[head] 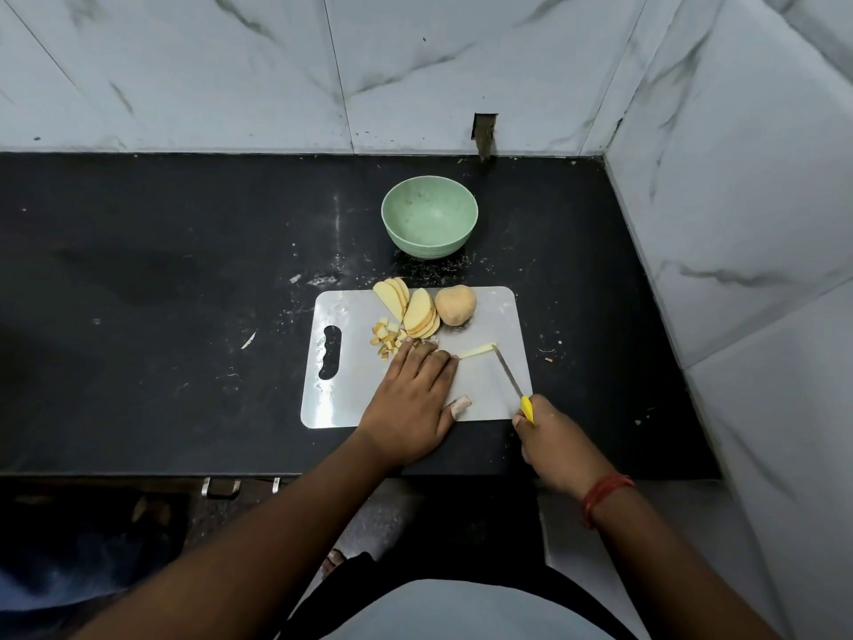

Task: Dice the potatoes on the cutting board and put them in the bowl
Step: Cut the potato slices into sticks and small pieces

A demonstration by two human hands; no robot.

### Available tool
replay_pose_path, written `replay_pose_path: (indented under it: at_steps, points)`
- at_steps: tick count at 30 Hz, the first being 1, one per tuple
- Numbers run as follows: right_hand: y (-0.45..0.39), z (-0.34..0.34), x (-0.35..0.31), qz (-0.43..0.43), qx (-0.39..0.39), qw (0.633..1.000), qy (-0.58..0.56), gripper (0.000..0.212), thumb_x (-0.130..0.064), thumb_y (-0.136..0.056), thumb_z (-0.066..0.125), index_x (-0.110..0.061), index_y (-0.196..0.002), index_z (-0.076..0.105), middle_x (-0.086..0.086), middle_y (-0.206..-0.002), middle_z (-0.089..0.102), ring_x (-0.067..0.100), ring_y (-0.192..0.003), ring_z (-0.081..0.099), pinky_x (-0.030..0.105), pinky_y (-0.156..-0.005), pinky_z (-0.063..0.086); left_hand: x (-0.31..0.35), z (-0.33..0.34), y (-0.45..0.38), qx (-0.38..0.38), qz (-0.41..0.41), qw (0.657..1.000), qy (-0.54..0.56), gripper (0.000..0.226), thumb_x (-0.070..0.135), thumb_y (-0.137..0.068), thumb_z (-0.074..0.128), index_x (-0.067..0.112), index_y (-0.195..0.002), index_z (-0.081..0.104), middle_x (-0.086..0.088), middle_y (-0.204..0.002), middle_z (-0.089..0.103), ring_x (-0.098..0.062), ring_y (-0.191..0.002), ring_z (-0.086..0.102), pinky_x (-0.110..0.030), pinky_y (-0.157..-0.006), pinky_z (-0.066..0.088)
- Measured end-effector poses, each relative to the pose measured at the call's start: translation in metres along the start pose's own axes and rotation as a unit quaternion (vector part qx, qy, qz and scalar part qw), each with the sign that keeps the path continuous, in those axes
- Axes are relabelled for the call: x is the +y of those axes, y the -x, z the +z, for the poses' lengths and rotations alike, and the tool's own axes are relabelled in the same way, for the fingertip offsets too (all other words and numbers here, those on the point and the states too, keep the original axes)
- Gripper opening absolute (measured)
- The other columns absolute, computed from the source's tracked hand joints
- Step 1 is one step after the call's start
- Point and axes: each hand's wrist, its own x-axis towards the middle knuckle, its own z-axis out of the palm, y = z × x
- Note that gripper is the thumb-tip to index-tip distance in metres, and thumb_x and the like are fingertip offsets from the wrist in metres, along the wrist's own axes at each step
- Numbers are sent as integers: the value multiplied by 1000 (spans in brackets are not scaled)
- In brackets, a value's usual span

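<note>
On the cutting board (pixel 498 311), the left hand (pixel 411 404) lies flat while the right hand (pixel 551 443) grips the knife (pixel 510 378).

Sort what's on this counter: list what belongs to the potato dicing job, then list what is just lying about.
Part of the job:
cutting board
whole potato
potato slices
diced pieces
potato strip
knife in the right hand
left hand flat on the board
green bowl, nothing in it yet

Just lying about:
scraps on the counter
</note>
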Motion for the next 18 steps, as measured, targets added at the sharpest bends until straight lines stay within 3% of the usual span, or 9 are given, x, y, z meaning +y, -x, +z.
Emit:
replay_pose_path:
  at_steps: [3, 9, 14, 18]
  points:
    - [0, 1, -3, -7, 12, 999, 30, 15, -26, -102, 42, -11, -103, 45, 8, -82, 57, 28, -79, 61, 35, -67, 46, -1, 1, -1, -7, -1, 1000, 2, 60, 51, -106, 39, 5, -140, 58, -11, -136, 57, -35, -137, 45, -55, -123, 23]
    - [-7, 1, -10, -12, 27, 995, 96, 8, -18, -102, 39, -10, -103, 41, 6, -80, 52, 22, -69, 52, 29, -63, 37, -1, 1, -1, -10, -3, 1000, 8, 60, 50, -106, 38, 6, -140, 58, -9, -137, 57, -33, -136, 45, -54, -124, 22]
    - [-16, 5, -15, -2, -1, 991, 133, 4, -9, -99, 38, -11, -100, 35, 9, -84, 50, 26, -79, 49, 26, -63, 35, -2, 2, -2, -17, -3, 1000, 12, 58, 50, -106, 39, 7, -141, 57, -8, -137, 57, -33, -136, 45, -53, -124, 22]
    - [-16, 0, -19, -10, -11, 990, 140, 9, -14, -101, 36, -11, -109, 40, 16, -109, 58, 33, -100, 59, 29, -75, 38, -2, 3, -2, -14, -3, 1000, 13, 59, 49, -105, 41, 6, -141, 58, -9, -137, 58, -33, -136, 45, -54, -124, 23]
